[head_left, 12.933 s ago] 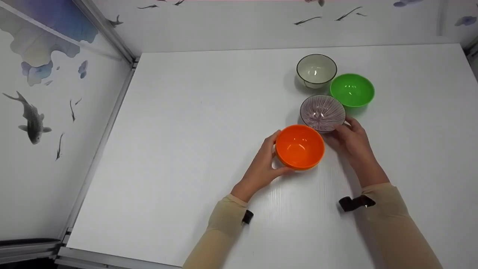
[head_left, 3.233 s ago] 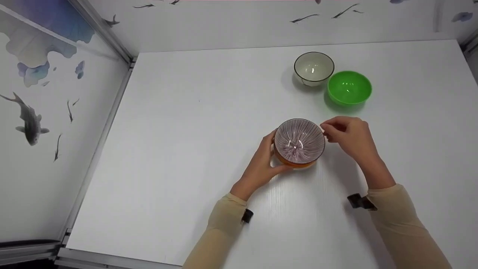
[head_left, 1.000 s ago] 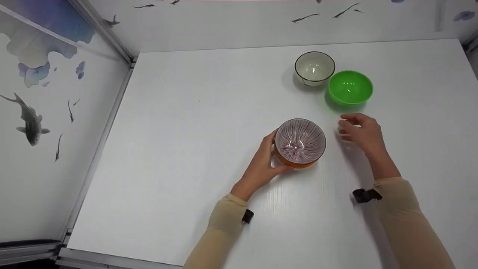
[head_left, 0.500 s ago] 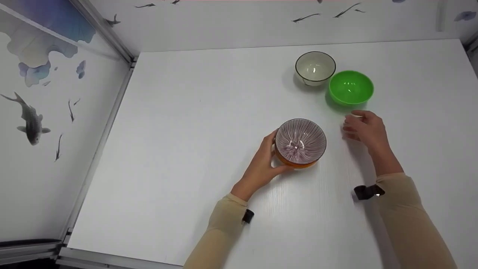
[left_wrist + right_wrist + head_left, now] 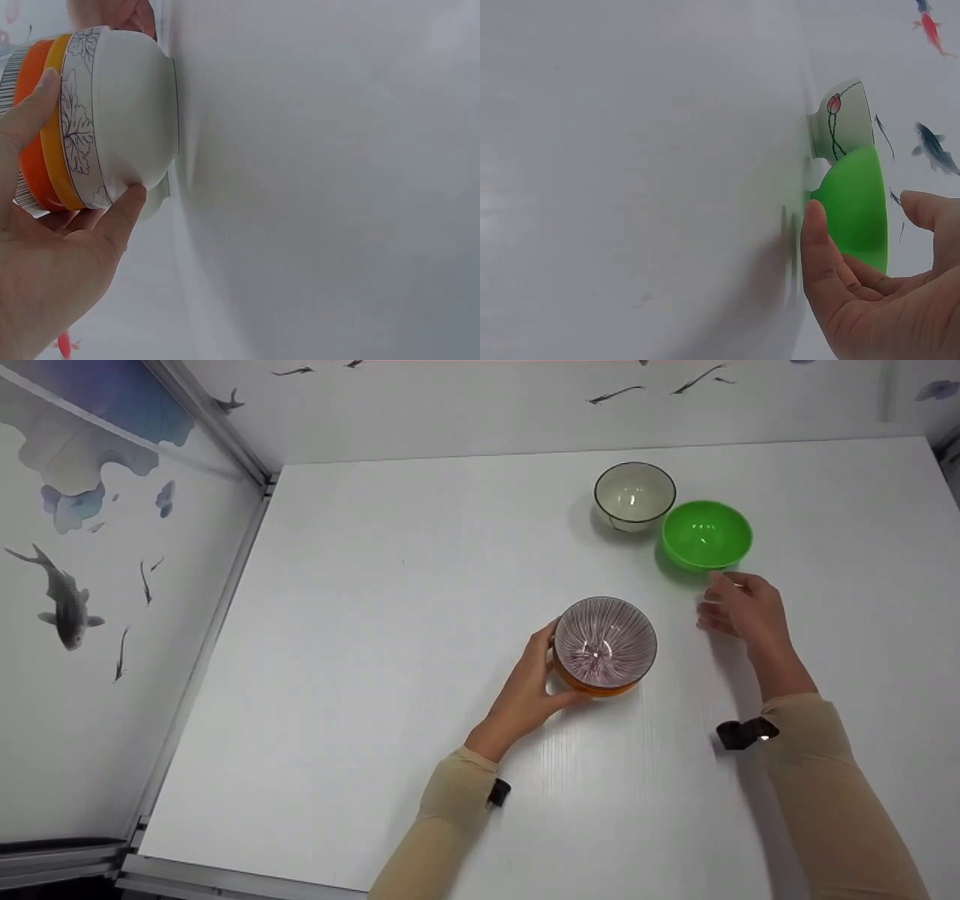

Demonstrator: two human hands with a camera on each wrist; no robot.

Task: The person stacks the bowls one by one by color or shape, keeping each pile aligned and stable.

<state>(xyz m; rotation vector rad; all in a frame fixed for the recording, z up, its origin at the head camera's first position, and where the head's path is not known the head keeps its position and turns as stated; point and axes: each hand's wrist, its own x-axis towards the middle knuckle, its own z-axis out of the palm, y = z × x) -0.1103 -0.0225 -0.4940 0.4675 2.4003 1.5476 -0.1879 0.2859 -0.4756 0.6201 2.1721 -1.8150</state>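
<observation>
My left hand [image 5: 525,690] grips the side of a stack of nested bowls. On top of the stack is a purple-striped bowl [image 5: 605,637]. Beneath it, the left wrist view shows an orange bowl [image 5: 34,169], a yellow-orange band [image 5: 64,154] and, lowest, a white bowl [image 5: 139,112] with a leaf-patterned border. My right hand [image 5: 754,611] holds nothing, its fingers loosely bent and thumb apart, at the near side of a green bowl [image 5: 706,536]. Whether it touches that bowl I cannot tell.
Behind the green bowl, to its left, stands a pale bowl [image 5: 635,495] with a dark rim and a red flower bud on its outside. The white table [image 5: 375,622] meets printed wall panels [image 5: 480,412] at the back and left.
The striped bowl, earlier beside the orange one, now sits on the stack. My right hand has let go of it and moved right and away toward the green bowl. My left hand stays put.
</observation>
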